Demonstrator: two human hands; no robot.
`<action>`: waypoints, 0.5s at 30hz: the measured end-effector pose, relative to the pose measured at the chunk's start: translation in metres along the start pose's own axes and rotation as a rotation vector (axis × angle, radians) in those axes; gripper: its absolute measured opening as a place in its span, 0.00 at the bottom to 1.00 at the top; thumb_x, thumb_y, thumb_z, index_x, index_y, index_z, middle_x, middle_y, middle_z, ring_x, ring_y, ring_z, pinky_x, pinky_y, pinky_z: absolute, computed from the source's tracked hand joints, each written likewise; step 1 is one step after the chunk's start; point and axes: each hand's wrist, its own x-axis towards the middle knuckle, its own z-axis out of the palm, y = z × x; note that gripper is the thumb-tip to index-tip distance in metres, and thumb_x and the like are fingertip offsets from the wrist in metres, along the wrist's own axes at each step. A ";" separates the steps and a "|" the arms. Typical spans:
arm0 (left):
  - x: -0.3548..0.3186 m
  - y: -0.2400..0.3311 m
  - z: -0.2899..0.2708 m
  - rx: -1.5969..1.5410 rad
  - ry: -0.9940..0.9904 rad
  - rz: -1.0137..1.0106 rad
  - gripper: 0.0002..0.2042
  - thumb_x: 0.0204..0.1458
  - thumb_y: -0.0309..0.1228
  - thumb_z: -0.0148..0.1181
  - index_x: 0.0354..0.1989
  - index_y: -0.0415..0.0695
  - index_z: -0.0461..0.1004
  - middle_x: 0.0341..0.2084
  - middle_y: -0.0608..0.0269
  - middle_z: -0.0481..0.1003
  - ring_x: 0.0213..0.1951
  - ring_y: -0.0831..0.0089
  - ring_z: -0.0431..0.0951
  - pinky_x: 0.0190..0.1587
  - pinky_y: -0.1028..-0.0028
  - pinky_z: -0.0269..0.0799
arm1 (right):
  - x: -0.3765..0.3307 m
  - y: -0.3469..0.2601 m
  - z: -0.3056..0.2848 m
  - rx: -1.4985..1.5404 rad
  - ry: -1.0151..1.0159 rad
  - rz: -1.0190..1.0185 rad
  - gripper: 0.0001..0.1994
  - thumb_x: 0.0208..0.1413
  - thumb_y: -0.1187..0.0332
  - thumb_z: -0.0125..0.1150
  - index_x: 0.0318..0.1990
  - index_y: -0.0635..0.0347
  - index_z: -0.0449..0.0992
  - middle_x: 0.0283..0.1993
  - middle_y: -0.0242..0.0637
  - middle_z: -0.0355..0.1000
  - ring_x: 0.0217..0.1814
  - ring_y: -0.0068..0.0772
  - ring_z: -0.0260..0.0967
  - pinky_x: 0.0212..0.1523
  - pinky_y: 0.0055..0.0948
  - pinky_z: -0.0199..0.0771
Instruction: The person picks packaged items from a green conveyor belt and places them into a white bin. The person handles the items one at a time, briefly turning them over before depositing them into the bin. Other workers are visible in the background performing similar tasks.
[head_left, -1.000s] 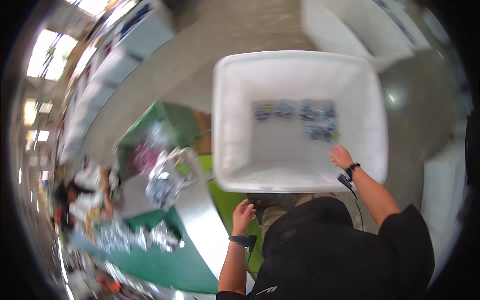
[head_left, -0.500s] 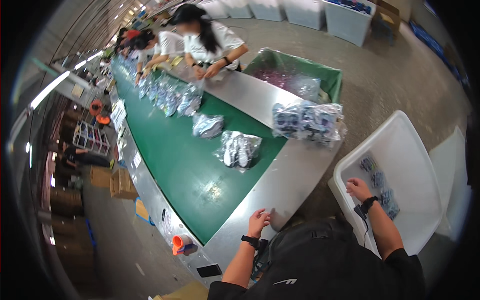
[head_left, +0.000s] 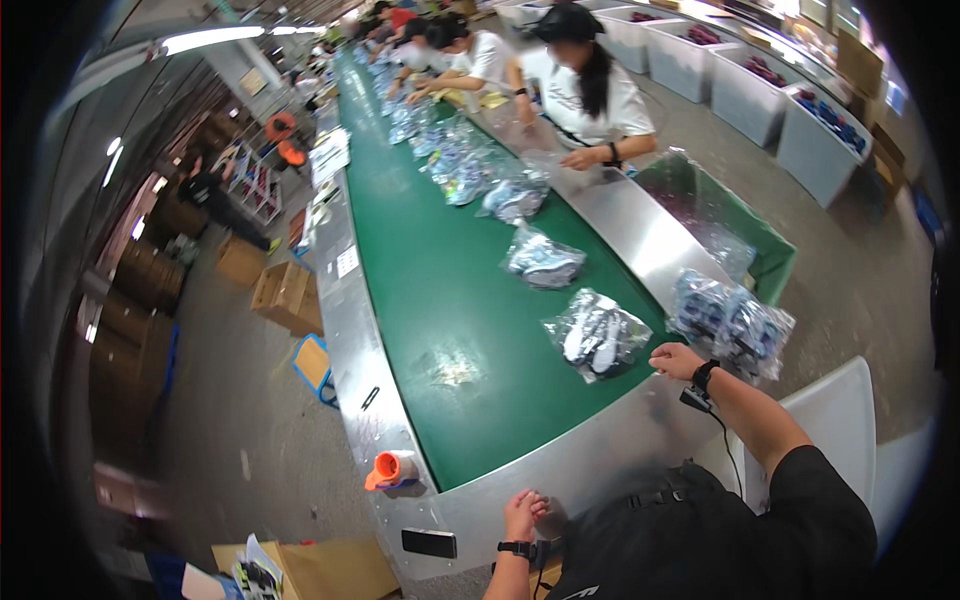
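My right hand (head_left: 677,360) is stretched out over the metal end of the conveyor table, its fingers curled in and nothing seen in them. Just left of it, a clear bag with a pair of white-and-dark shoes (head_left: 600,336) lies on the green belt (head_left: 440,370). Right beside that hand, clear bags of blue-patterned shoes (head_left: 730,320) rest on the metal edge. My left hand (head_left: 524,514) hovers by the near metal border, empty, with loosely bent fingers apart. Farther up, another bagged pair (head_left: 543,260) lies on the belt.
A phone (head_left: 429,543) and an orange cup-like roll (head_left: 388,468) sit on the left metal border. A white bin (head_left: 830,410) stands at my right, a green-lined bin (head_left: 770,245) beyond it. Co-workers (head_left: 590,95) stand along the far right side. Cardboard boxes (head_left: 287,297) stand at left.
My right hand has moved from above the white bin to the table end near the bagged shoes. The view has swung, so the belt appears farther right. My left hand stays near the metal border.
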 end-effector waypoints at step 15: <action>-0.029 -0.010 0.005 -0.168 0.195 -0.016 0.15 0.66 0.30 0.61 0.57 0.39 0.70 0.38 0.59 0.81 0.35 0.71 0.82 0.37 0.69 0.81 | 0.152 -0.018 0.049 -0.275 0.240 -0.058 0.46 0.39 0.49 0.83 0.62 0.70 0.71 0.59 0.56 0.76 0.63 0.52 0.75 0.64 0.41 0.73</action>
